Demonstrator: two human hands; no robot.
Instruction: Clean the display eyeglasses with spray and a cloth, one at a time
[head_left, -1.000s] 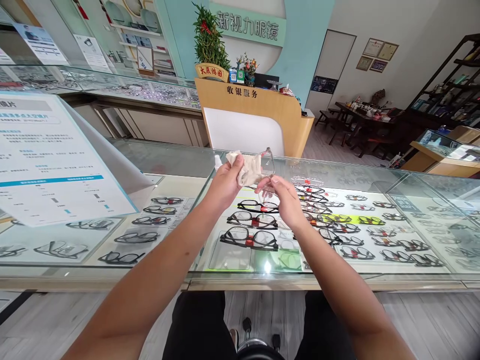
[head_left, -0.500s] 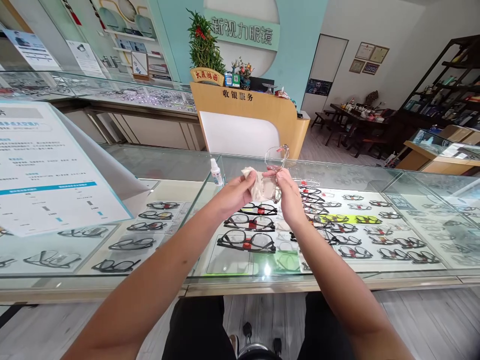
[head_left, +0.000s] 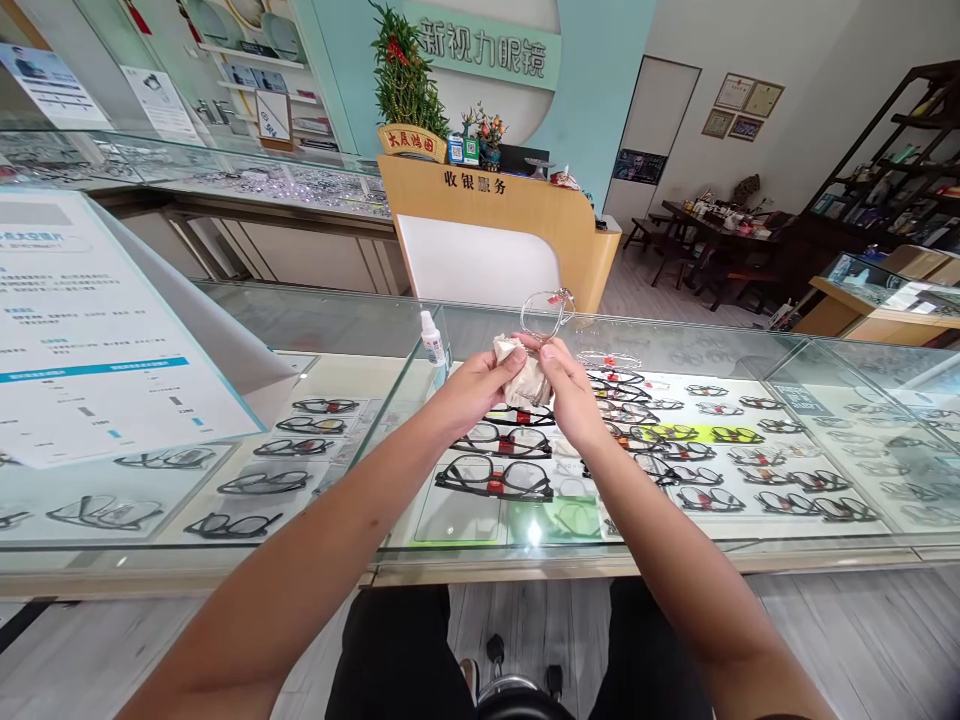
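Above the glass counter, my left hand [head_left: 480,388] pinches a crumpled pale cloth [head_left: 527,384], thumb on top. The cloth is wrapped over the lower part of a pair of thin-rimmed eyeglasses [head_left: 545,314]. My right hand [head_left: 571,392] grips the same eyeglasses at the middle of the frame, its fingers close to the left ones. One round clear lens sticks up above both hands; the other is mostly hidden by the cloth. A small white bottle [head_left: 431,338] stands upright on the counter just left of my left hand.
Beneath my hands a glass display counter [head_left: 645,566] holds rows of spectacle frames [head_left: 495,478]. A large printed card [head_left: 112,340] stands on the left. Beyond are a wooden reception desk [head_left: 480,195] with a plant [head_left: 409,85] and a dark table [head_left: 724,232].
The eyeglasses have tilted slightly to the left, and the cloth now covers more of the lower lens. My hands have come closer together.
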